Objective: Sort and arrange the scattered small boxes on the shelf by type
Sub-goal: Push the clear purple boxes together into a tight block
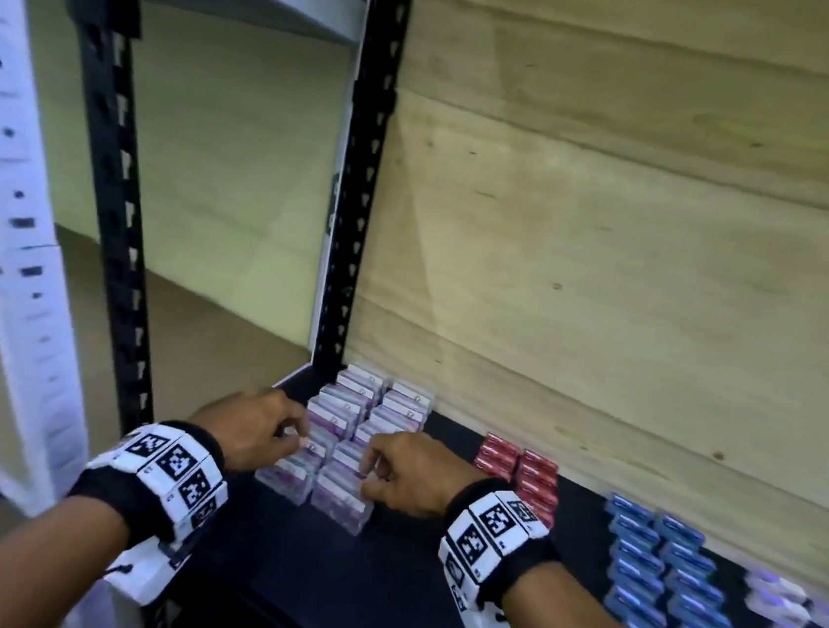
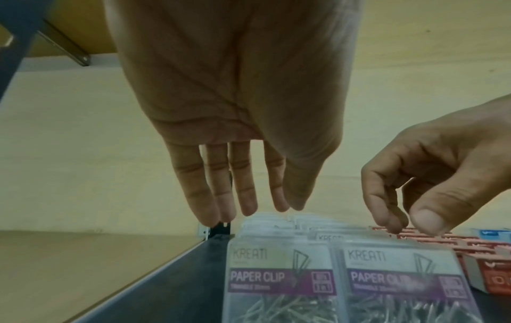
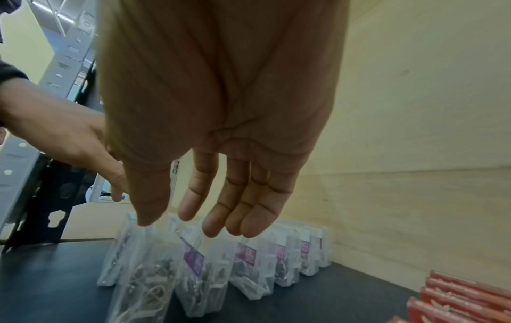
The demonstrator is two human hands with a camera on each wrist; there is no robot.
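At the far left stands the black slotted upright (image 1: 106,186) of the shelf frame; beside it the left hand (image 1: 255,424) hangs over the left row of clear paper clip boxes (image 1: 329,454), its fingers (image 2: 221,188) straight, close together and holding nothing; the right hand (image 1: 409,473) hovers over the right row, fingers (image 3: 235,203) relaxed and empty in its own wrist view, though whether any tip touches a box is hard to tell through the blur; further right on the black shelf (image 1: 401,596) sit two rows of red boxes (image 1: 518,473), then blue boxes (image 1: 665,585), then white boxes with purple tops (image 1: 791,615) near the plywood back wall (image 1: 618,233).
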